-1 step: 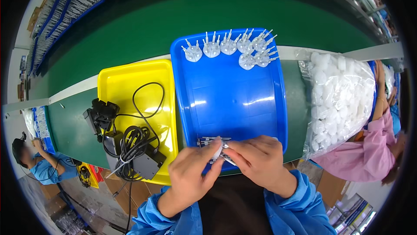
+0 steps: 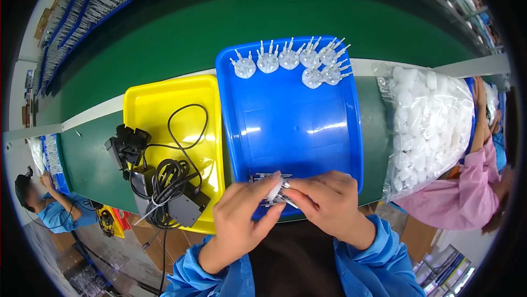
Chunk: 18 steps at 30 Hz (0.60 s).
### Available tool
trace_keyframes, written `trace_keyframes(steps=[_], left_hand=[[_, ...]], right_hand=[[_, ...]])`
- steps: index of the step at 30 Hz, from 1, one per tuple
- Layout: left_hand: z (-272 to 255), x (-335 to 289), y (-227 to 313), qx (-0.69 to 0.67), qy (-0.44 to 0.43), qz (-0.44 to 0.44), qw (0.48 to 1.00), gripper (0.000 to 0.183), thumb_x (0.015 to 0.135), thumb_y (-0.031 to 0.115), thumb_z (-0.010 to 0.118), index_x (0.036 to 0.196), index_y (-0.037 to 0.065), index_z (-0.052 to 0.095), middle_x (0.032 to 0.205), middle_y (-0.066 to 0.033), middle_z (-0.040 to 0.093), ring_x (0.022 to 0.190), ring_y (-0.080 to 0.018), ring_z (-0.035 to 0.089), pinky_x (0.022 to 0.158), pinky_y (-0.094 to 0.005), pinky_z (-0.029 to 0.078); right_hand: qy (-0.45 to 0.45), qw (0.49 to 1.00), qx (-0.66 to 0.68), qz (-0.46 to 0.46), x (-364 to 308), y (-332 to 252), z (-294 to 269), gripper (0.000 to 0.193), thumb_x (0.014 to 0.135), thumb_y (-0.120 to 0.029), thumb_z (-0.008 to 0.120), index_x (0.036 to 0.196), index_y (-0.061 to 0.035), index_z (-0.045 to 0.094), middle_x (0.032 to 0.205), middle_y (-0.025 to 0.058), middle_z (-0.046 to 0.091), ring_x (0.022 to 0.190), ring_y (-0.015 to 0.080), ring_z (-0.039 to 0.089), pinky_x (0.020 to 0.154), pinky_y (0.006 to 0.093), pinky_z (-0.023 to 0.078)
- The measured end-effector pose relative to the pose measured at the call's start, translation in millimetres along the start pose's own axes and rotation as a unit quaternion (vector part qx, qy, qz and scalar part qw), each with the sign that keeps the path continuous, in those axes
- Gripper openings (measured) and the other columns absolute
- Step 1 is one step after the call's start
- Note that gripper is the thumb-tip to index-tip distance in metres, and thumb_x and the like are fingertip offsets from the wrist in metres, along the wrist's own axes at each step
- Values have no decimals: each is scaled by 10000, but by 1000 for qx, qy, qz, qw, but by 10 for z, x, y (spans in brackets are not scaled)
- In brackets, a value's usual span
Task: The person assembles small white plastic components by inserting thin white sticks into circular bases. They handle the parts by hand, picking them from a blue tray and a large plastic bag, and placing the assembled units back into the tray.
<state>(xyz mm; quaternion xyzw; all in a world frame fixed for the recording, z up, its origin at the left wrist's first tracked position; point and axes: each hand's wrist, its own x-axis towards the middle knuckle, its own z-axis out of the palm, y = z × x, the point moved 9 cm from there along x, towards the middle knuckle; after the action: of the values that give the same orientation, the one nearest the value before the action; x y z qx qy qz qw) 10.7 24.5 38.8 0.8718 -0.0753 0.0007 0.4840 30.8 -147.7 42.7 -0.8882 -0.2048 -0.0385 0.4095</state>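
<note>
Nothing has shifted since the earlier frame: both hands and every tray sit as they did.

The green belt (image 2: 181, 34) fills the view from 9 to 2 o'clock. In the middle lies the blue tray (image 2: 296, 127). A clear bag (image 2: 428, 121) of white caps bulges at its 3 o'clock side, and the yellow tray (image 2: 159, 99), at its 9 o'clock side, carries black cables (image 2: 173, 184) and adapters. A sleeve in pink shows at 4 o'clock, and another worker in blue at 8 o'clock.

The left hand (image 2: 241, 215) and right hand (image 2: 324, 201) meet at the blue tray's 6 o'clock rim, fingertips close together. The left pinches a small white piece (image 2: 274, 189) and the right pinches thin metal pins (image 2: 285, 201) against it. More loose pins (image 2: 262, 177) lie in the tray just at 11 o'clock of the piece. White pieces with pins standing up, the pinned row (image 2: 291, 61), line the tray's 12 o'clock edge.

The work looks like seating a pin in the piece. It would go best with the piece held still over the tray, so a dropped pin lands inside. Each pin should go in straight along its own length, not sideways, since thin pins bend easily.
</note>
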Motion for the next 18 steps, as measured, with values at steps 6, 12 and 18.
trace_keyframes(steps=[6,12,18], left_hand=[[-47,17,-6,-19,-1,43,999,514,784,89,958,1266,54,781,1182,-123,789,1047,-293,708,809,-373,562],[-65,2,121,21,40,104,994,527,727,104,991,1208,85,776,1198,-107,773,1024,-319,703,880,-416,543],[-71,12,132,13,42,112,993,547,731,107,987,1240,87,788,1201,-103,772,1005,-315,707,870,-412,547]], right_hand=[[-25,982,177,60,58,165,-52,332,868,-73,919,1177,-42,802,989,75,794,877,235,778,806,359,600],[-82,930,323,155,-39,230,131,362,922,10,853,1270,-22,761,1000,89,794,923,171,778,840,317,601],[-64,888,413,192,-136,313,206,267,972,5,825,1228,7,747,1025,61,800,946,123,767,847,298,606]])
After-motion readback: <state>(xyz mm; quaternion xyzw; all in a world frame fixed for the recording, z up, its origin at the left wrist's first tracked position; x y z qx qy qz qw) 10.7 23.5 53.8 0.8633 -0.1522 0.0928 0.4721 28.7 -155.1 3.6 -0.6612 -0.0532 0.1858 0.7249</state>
